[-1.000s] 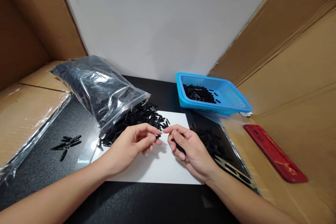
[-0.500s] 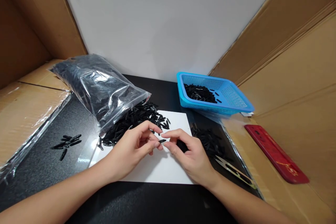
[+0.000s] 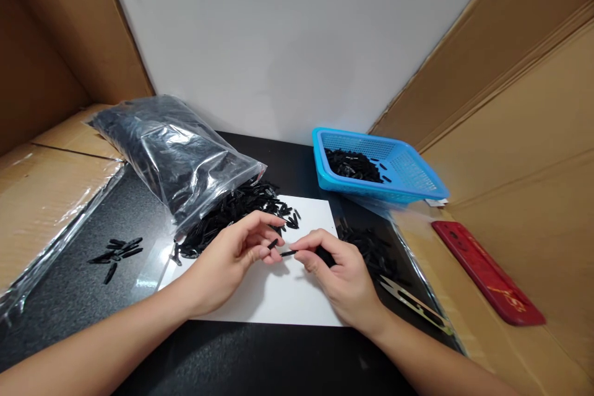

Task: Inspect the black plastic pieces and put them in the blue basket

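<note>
A: What's changed, L to R?

B: Approx. half a sec ago, only one strip was seen btwn the fingertips; now two are. By the L hand, the L strip is held at the thumb tip, index arched above. By the R hand, the R strip is held in a narrow thumb-and-index pinch, w/ black bits tucked in the palm.

A: Meaning?

B: Prob. strips are being handled singly, one per hand.

A: Axes, position?

B: L strip: slanted, far end up & to R. R strip: nearly level, across the view, L end just beside the L fingertips; contact can't be told. Both are held over the white sheet, btwn the pile of black strips & the blue basket.
</note>
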{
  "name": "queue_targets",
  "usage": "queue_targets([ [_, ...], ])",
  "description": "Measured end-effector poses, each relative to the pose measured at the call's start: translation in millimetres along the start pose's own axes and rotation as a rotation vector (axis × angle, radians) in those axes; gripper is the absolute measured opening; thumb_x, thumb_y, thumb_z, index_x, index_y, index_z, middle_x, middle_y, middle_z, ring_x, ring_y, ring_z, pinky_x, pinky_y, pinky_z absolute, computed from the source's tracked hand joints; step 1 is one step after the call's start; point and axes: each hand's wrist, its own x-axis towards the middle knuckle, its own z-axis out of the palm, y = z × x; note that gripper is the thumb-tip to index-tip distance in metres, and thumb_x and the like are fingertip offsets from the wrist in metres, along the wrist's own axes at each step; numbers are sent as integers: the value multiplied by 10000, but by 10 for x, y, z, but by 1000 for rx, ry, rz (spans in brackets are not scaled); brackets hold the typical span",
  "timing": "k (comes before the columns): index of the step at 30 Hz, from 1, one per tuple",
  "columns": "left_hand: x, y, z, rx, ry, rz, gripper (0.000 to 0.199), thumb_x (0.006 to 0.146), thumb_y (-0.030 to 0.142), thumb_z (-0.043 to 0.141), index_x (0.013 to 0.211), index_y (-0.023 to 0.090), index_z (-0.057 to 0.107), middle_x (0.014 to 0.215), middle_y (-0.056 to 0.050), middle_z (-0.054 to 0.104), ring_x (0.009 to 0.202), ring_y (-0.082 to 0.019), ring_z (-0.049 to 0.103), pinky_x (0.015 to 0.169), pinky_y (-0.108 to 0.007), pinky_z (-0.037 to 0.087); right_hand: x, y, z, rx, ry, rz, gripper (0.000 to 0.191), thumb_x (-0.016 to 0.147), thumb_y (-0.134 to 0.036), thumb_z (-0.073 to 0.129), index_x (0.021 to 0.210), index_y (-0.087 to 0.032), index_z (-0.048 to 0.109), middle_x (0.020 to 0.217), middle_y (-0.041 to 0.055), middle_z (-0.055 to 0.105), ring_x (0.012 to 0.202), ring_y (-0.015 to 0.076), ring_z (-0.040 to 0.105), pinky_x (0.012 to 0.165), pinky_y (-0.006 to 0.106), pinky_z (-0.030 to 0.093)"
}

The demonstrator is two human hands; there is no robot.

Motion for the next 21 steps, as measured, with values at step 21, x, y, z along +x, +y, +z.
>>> queue_targets([
  [21,23,46,-1,-169,53,-6,131,871,250,648,954,154,614,690,-1,691,634,-114,625,646,-246,505,-16,26,-1,96,25,109,223,832,-415,690,759,-203,691,648,3,608,570,148,516,543,271,427],
])
